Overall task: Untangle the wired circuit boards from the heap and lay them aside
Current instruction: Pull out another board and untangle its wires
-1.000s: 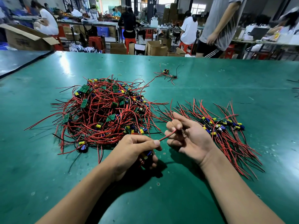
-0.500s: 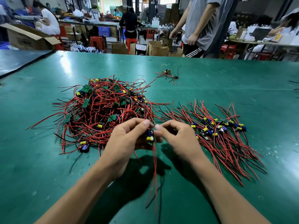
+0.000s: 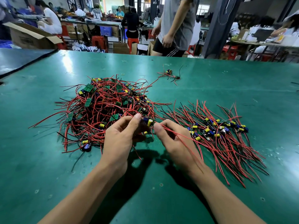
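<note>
left hand [image 3: 119, 139] pinches yellow-capacitor circuit board [image 3: 149, 122] | right hand [image 3: 175, 143] pinches its red wire [image 3: 186, 136] | hands between two piles: tangled heap [image 3: 106, 109], laid-aside row [image 3: 220, 136]

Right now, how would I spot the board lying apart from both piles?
Start at the big tangled heap on the green table. Past its far right edge a small wired board lies alone, well away from the combed-out pile on the right.

No text can be read. The box [image 3: 24, 38] at ten o'clock carries a dark printed patch, too blurred to make out; the boards [image 3: 88, 88] show no legible marking.
</note>
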`<control>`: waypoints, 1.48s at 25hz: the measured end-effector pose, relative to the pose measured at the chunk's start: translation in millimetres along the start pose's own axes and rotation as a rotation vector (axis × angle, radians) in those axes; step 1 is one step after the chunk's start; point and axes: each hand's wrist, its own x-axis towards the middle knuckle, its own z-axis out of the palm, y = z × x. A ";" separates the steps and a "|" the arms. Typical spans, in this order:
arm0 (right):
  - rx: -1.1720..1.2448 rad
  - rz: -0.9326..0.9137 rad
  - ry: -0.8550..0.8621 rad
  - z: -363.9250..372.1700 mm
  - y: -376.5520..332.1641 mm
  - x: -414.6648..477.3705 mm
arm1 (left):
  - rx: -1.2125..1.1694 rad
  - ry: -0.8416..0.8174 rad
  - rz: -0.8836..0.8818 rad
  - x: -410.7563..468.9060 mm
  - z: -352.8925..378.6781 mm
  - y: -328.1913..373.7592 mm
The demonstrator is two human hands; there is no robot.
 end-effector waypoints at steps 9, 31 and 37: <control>1.123 0.564 -0.139 -23.3 -13.4 14.7 | -0.126 -0.376 -0.261 -1.4 -1.0 -0.1; 0.698 0.643 -0.303 -16.9 7.7 9.5 | 0.097 -0.462 -0.412 3.4 -11.0 -15.9; 0.552 0.582 -0.206 -11.0 6.0 5.9 | 0.117 -0.440 -0.374 2.1 -7.9 -19.3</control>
